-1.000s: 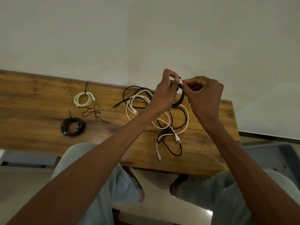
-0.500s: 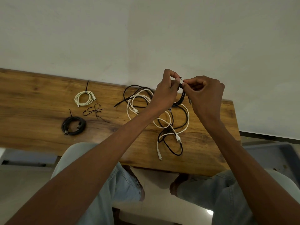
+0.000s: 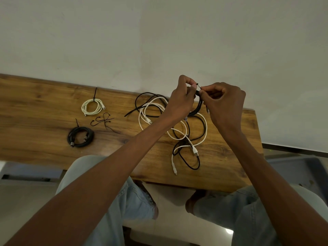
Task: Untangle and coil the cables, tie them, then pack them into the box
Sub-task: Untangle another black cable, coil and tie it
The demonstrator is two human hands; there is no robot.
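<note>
My left hand point(image 3: 181, 102) grips a coiled black cable point(image 3: 197, 109) raised above the wooden table point(image 3: 44, 107). A thin black tie point(image 3: 198, 85) sticks up from the coil between the two hands, and my right hand point(image 3: 223, 102) pinches it. Under my hands lies a tangle of white cable point(image 3: 204, 132) and black cable point(image 3: 191, 166), loose on the table. A tied white coil point(image 3: 92, 107) and a tied black coil point(image 3: 79, 136) rest at the left.
Several loose black ties point(image 3: 103, 121) lie between the two finished coils. A dark grey box point(image 3: 301, 167) stands on the floor past the table's right end. The table's back edge meets a pale wall. My knees sit under the front edge.
My hands stay at the same spot above the tangle. The right hand's fingers have shifted slightly along the tie; the coil stays held.
</note>
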